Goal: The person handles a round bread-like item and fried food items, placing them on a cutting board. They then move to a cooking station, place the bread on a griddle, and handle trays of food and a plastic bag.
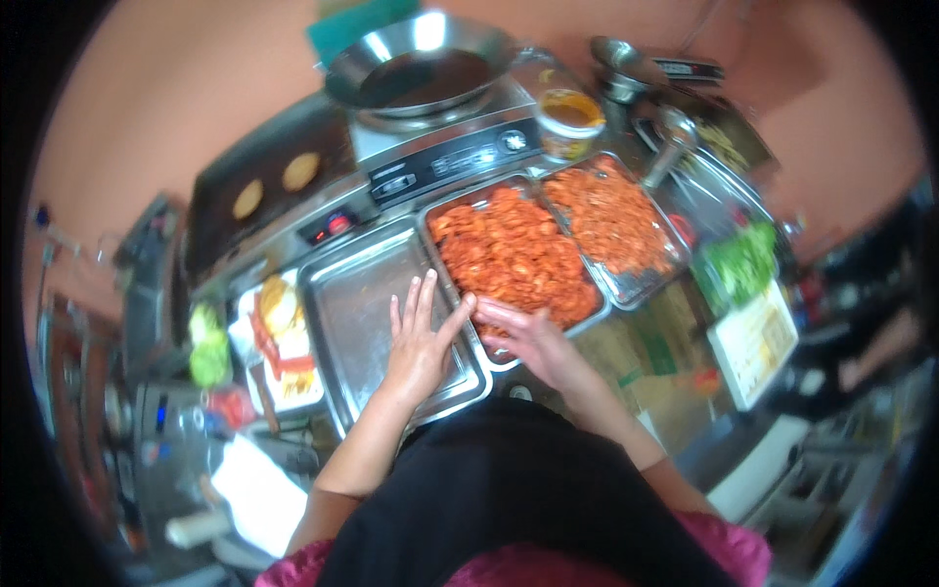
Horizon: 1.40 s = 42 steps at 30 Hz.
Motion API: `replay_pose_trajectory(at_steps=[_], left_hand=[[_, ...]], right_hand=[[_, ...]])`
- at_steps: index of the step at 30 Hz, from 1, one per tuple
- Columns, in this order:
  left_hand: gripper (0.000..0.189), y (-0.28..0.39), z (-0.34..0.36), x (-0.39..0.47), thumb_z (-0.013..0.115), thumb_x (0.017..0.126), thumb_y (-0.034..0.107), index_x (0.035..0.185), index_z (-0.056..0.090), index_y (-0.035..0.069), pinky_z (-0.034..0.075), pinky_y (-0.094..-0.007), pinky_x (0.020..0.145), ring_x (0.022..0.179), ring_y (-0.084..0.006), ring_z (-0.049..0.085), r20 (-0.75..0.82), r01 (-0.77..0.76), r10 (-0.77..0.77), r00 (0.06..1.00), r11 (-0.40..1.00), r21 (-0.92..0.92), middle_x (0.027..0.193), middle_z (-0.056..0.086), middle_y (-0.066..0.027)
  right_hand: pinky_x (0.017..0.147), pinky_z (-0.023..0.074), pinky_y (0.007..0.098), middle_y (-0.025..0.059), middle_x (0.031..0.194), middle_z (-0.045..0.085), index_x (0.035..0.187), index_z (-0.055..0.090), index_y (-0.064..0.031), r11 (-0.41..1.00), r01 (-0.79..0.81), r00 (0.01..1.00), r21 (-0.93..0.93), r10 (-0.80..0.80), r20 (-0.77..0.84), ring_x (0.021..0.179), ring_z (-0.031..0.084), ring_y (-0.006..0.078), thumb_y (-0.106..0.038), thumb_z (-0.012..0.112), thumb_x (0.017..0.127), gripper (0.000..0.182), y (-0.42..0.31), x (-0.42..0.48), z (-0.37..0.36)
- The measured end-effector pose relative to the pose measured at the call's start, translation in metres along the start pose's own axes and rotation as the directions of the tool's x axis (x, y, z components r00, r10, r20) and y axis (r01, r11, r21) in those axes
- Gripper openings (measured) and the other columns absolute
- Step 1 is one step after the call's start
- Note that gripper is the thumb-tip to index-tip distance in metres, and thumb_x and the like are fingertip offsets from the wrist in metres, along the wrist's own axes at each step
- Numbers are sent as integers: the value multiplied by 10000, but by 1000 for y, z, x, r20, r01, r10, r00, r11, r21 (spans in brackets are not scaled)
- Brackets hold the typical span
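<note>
My left hand [422,348] is spread over the right part of a bare metal tray [359,323] and holds nothing. My right hand [532,341] is over the near left edge of a metal tray of red-orange sauced food pieces [513,257]; its fingers are extended and nothing shows in it. The fingertips of the two hands come close together; whether they touch cannot be told. Right of that tray, another one holds finely cut orange-red food [612,216].
A griddle [220,183] with two round flat pieces [299,172], a wide metal pan [381,103] on a cooker and an orange-stained tub [571,136] stand behind. Leafy greens [748,257] and a white tray [755,345] lie right, a filled white tray [299,392] left.
</note>
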<state>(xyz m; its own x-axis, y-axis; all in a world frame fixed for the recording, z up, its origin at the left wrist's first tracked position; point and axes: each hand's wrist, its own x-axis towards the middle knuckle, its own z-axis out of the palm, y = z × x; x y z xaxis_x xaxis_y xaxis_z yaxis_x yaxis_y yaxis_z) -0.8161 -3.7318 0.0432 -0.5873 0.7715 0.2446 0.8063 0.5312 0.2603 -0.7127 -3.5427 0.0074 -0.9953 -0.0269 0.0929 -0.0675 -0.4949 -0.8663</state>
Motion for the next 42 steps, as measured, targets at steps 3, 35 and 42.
replay_pose_trajectory(at_steps=[3, 35, 42], left_hand=[[725, -23, 7, -36, 617, 796, 15, 1456, 421, 244, 176, -679, 1094, 1420, -487, 219, -27, 222, -221, 975, 975, 27, 1545, 165, -292], [476, -23, 2, -172, 668, 856, 288, 1315, 578, 201, 175, -763, 1037, 1449, -404, 191, 208, 701, -704, 679, 706, 102, 1585, 80, -215], [181, -33, -8, -204, 710, 817, 251, 792, 664, 78, 278, -690, 1035, 1290, -326, 469, -260, 699, -697, 669, 708, -102, 1299, 554, -136]], right_hand=[[1122, 296, 489, 157, 1554, 298, 1429, 413, 22, 991, -71, 997, 117, 74, -18, 1438, 272, 281, -671, 250, 962, 852, 2, -2, -6], [979, 498, 393, 189, 1424, 470, 1304, 539, 37, 900, -335, 901, -279, 392, 185, 1261, 518, 287, -357, 406, 1041, 492, 39, 76, 70], [842, 515, 278, 131, 1231, 621, 862, 656, 48, 837, -385, 918, -389, 389, -73, 1001, 600, 144, -132, 548, 986, 244, 52, 65, 27]])
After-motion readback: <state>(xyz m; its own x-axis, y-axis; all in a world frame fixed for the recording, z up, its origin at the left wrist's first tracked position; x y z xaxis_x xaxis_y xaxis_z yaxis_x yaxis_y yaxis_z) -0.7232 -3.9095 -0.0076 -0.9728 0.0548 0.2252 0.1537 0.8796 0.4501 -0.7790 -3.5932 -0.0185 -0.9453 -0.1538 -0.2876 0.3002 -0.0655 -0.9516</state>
